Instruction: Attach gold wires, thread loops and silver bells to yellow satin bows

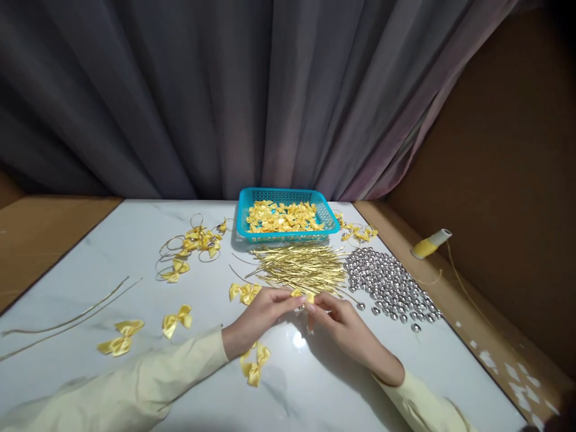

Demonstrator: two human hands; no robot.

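My left hand (271, 312) and my right hand (339, 321) meet over the front middle of the table, fingers pinched. Between their fingertips is a yellow satin bow (297, 293), mostly covered by the fingers; a small shiny bit shows just under it. Just behind the hands lies a heap of gold wire ties (301, 267). A loose yellow bow (245, 293) rests by my left hand's knuckles, and another bow (254, 364) lies beneath the left wrist. Silver bells (391, 282) are spread to the right of my right hand.
A blue basket (243, 234) of small bows stands at the back. Finished-looking bows with wire loops (200, 240) are piled left, more (360, 233) right. Two bows (121, 338) and gold cords (67, 327) lie at left. A thread spool (431, 244) sits on the right ledge.
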